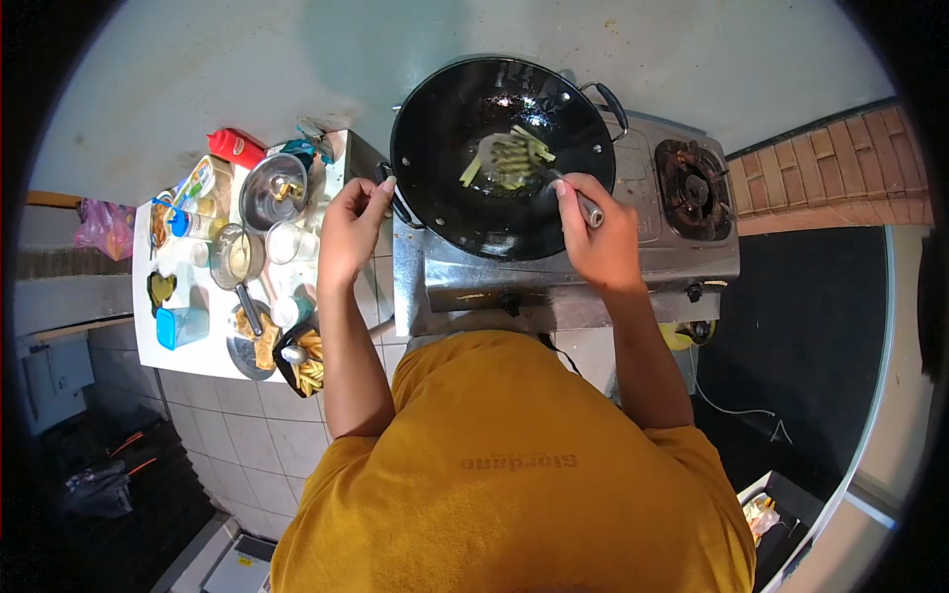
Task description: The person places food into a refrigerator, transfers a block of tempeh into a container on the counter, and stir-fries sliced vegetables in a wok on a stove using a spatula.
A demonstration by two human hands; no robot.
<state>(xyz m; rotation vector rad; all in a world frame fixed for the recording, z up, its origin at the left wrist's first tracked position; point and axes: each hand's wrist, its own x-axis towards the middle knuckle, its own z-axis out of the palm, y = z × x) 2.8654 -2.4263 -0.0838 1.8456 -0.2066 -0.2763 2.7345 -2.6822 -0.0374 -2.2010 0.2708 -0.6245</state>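
Note:
A black wok point(435, 208) sits on the stove in front of me, with a loop handle on each side. My left hand point(358, 219) is closed at the wok's left handle point(401, 210), thumb and fingers pinched on its upper end. My right hand point(600, 237) is wrapped round the grey handle of a spatula point(590, 211), above the wok's right rim. The spatula's head is down in the middle of the wok and is smeared, so its shape is unclear. Around it lie pale green vegetable strips point(473, 170) on the shiny, wet-looking wok bottom.
Right of the wok is a bare burner point(695, 188) on the steel stove point(465, 272). At left, a white table point(148, 326) holds a steel bowl point(259, 203), a small saucepan point(237, 255), a red bottle point(235, 147), a blue-lidded container point(182, 328) and a tray of fries point(309, 371).

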